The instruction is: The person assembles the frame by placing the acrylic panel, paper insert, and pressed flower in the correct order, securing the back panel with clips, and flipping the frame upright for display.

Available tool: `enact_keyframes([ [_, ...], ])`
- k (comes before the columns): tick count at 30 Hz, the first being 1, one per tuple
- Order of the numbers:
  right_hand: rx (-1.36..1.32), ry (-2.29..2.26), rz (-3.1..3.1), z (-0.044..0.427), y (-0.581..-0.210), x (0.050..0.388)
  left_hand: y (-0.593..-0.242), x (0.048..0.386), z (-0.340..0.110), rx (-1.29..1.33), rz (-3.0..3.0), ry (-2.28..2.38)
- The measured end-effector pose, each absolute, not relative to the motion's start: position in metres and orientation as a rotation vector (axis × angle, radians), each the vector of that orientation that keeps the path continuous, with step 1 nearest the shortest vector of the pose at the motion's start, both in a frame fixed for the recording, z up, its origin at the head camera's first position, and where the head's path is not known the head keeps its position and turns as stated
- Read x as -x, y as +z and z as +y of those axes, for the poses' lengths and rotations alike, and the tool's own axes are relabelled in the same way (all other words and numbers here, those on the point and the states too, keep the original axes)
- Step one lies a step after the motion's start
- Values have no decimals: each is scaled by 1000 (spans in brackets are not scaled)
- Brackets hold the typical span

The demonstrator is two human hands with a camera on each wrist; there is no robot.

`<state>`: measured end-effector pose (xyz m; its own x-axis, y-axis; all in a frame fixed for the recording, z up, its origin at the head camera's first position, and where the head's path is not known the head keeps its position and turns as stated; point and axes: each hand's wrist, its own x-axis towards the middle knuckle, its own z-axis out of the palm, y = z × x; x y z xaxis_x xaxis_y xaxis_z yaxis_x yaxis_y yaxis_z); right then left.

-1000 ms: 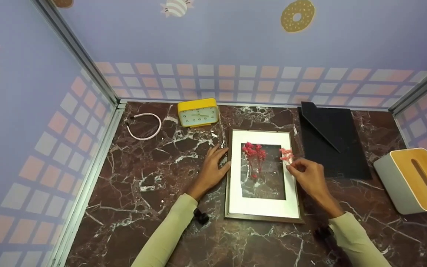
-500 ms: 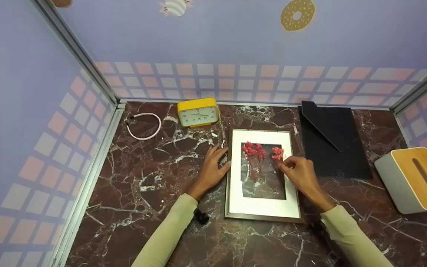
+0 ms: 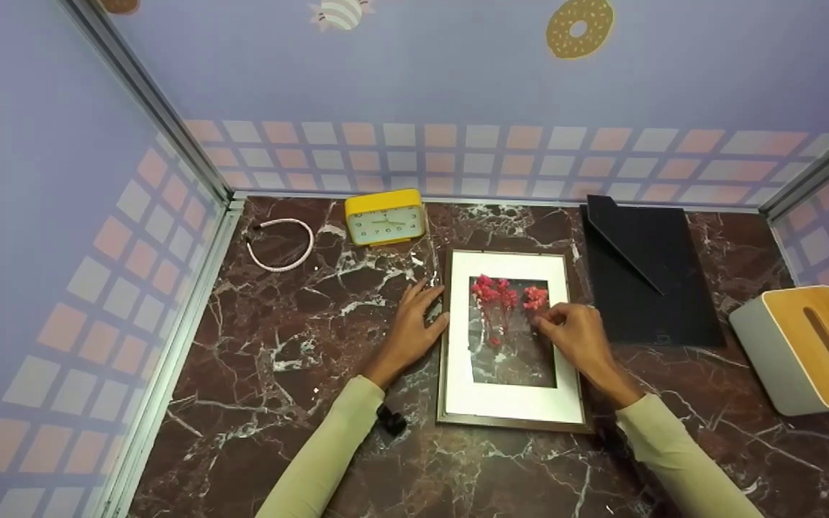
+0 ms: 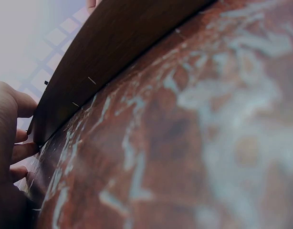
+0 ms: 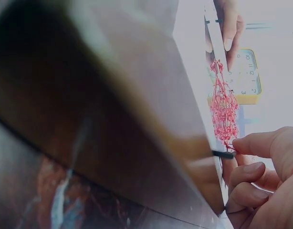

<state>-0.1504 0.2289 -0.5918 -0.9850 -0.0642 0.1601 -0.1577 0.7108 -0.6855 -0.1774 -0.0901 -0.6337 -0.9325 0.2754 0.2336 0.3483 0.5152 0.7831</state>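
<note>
A picture frame lies on the marble-patterned table, with a white mat around a see-through window. Two sprigs of red dried flowers lie at the window's upper left, stems pointing down. Over its upper right, my right hand pinches the stem of another red flower sprig between thumb and finger. In the right wrist view, that pinch is close to the frame's edge. My left hand rests on the table, its loosely spread fingers against the frame's left edge.
A black backing board with its stand leg lies right of the frame. Farther right is a tissue box with a wooden lid. A yellow alarm clock and a pale headband sit at the back left. Patterned walls surround the table.
My right hand has moved left with its flower sprig, from over the mat's right side to over the window. My left hand and the frame have stayed put.
</note>
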Motion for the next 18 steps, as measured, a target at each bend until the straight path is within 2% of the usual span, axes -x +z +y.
enact_keyframes([
  [18, -49, 1260, -2616, 259, -592, 139, -636, 178, -91, 540, -2659, -1440],
])
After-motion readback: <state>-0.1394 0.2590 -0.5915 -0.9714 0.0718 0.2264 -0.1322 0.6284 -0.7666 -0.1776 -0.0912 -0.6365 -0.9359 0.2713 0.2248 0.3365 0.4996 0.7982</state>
